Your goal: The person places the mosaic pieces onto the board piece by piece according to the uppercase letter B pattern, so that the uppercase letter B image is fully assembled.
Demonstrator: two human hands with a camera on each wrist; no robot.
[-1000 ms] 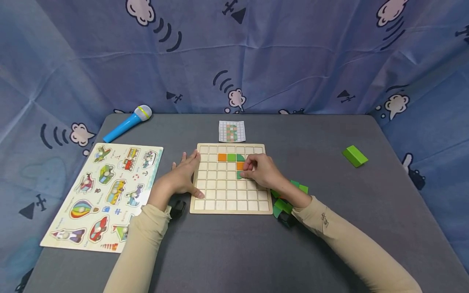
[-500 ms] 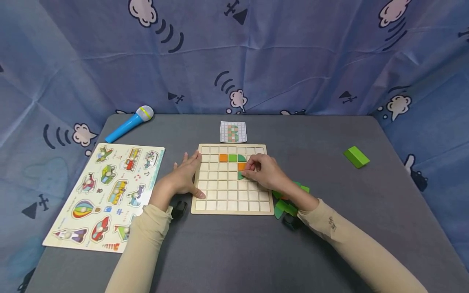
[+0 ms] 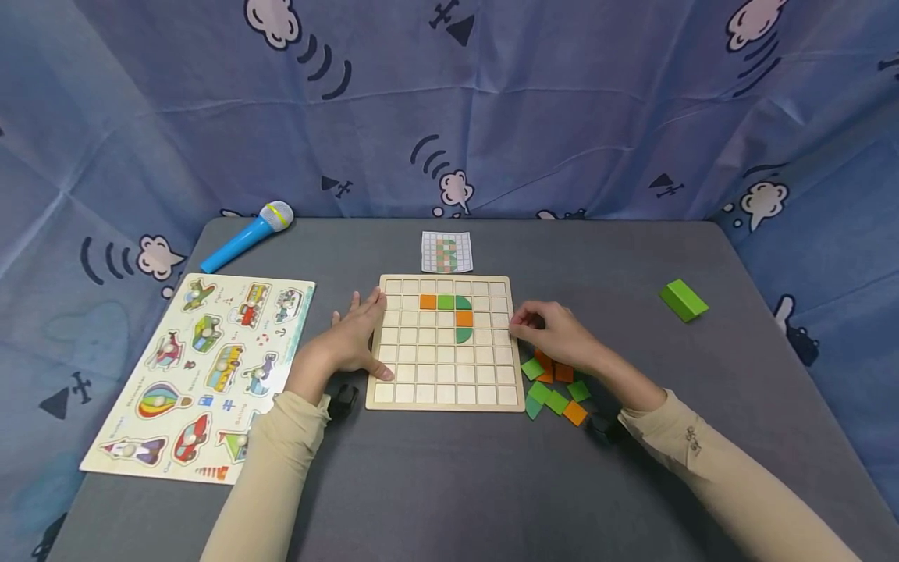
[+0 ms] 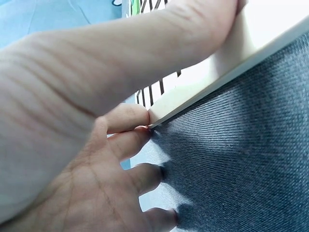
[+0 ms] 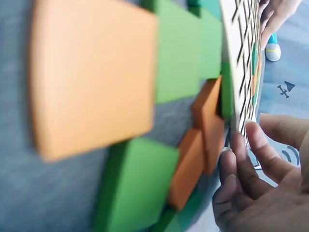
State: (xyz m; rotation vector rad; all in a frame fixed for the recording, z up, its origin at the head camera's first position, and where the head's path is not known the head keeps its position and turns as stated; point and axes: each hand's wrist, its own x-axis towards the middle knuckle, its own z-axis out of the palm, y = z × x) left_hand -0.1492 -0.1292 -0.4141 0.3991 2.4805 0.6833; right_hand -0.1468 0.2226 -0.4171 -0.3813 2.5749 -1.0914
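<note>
A wooden grid board (image 3: 424, 375) lies mid-table. Set in its cells are an orange square tile (image 3: 428, 301), a light green square tile (image 3: 445, 301), a dark green quarter-round tile (image 3: 463, 302), an orange tile (image 3: 464, 318) below that, and another dark green rounded tile (image 3: 463, 336). My left hand (image 3: 351, 339) rests at the board's left edge, fingers spread and thumb on its corner area. My right hand (image 3: 555, 332) is at the board's right edge, loosely bent fingers (image 5: 263, 150) holding nothing. Below it lie loose tiles (image 3: 556, 402) in orange and green.
A small pattern card (image 3: 446, 252) lies behind the board. At left are a picture puzzle board (image 3: 204, 375) with vehicle pieces and a blue toy microphone (image 3: 246, 238). A green block (image 3: 684, 300) sits at the right. A patterned cloth hangs behind the table.
My right hand has moved right, off the dark green rounded tile, which now shows fully in its cell. More of the loose tiles is visible. My left hand stays at the board's edge.
</note>
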